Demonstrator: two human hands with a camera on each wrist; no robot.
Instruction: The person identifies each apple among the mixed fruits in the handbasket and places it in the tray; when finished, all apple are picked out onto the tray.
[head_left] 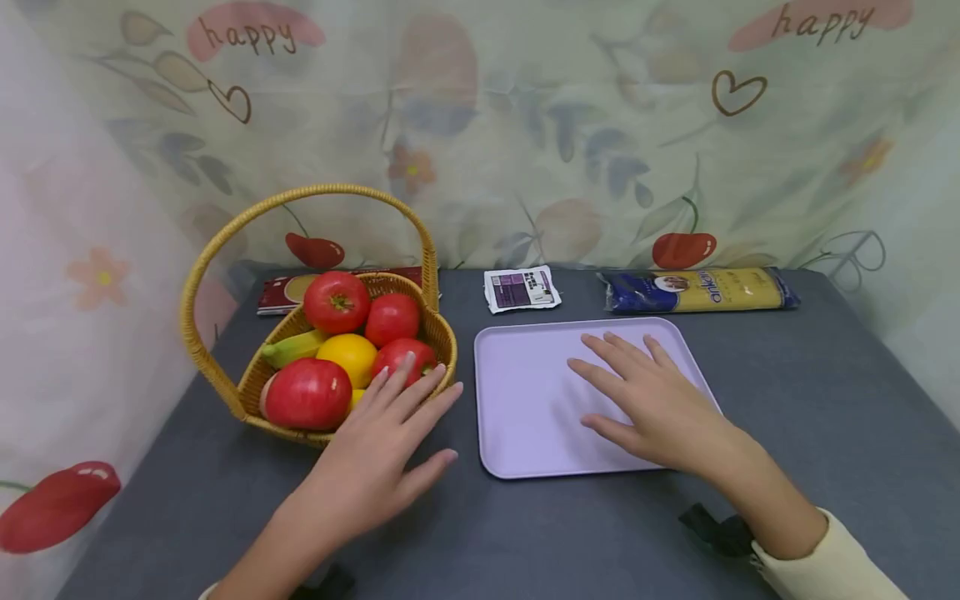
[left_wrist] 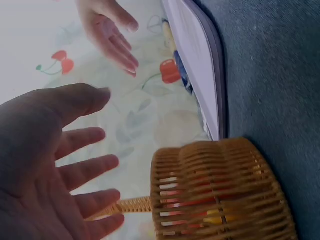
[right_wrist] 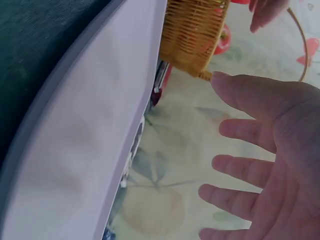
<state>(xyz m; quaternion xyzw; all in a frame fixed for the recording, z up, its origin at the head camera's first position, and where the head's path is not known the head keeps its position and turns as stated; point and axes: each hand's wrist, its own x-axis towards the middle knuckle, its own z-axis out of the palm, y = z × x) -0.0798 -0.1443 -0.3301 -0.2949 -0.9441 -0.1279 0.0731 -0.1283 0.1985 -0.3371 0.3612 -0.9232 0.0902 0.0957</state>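
My left hand (head_left: 382, 450), fingers spread and holding nothing, hovers at the near right side of a wicker basket (head_left: 281, 435). Inside the basket lie several red fruits, among them a large one (head_left: 309, 394) in front and a tomato-like one (head_left: 337, 302) at the back, plus a yellow fruit (head_left: 348, 358) and a green-yellow banana-like fruit (head_left: 294, 348). Part of the basket's near rim hides behind my left hand. Above the right half of a pale purple tray (head_left: 517, 417) my right hand (head_left: 667, 408) is spread, palm down, with nothing in it. The right wrist view shows its fingers apart over the tray.
Along the back of the dark grey table (head_left: 810, 400) lie a small white and purple packet (head_left: 521, 288), a long blue and yellow package (head_left: 705, 290) and a dark red package (head_left: 277, 295) partly behind the basket. The basket's tall handle (head_left: 300, 193) arches upward. A patterned cloth hangs behind.
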